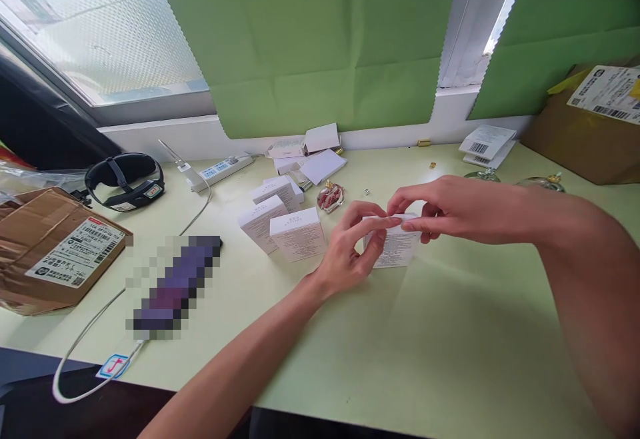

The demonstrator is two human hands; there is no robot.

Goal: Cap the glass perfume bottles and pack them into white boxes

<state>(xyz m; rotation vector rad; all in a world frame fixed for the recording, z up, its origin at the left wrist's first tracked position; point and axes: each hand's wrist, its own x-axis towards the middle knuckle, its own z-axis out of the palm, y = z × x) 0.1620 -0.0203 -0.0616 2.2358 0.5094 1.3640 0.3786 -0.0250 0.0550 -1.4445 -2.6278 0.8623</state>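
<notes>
While both hands work at its top flap, the small white box point(395, 249) stands upright on the pale green desk point(450, 332). The left hand point(350, 246) pinches the flap from one side and the right hand point(445, 209) pinches it from the other. A hard push could tip the light box or bend the flap. Just behind, the little glass bottle point(331, 196) and more white boxes point(280, 222) could get bumped.

Print on white box point(395, 252) and parcel label point(75, 252): too small to read.
</notes>
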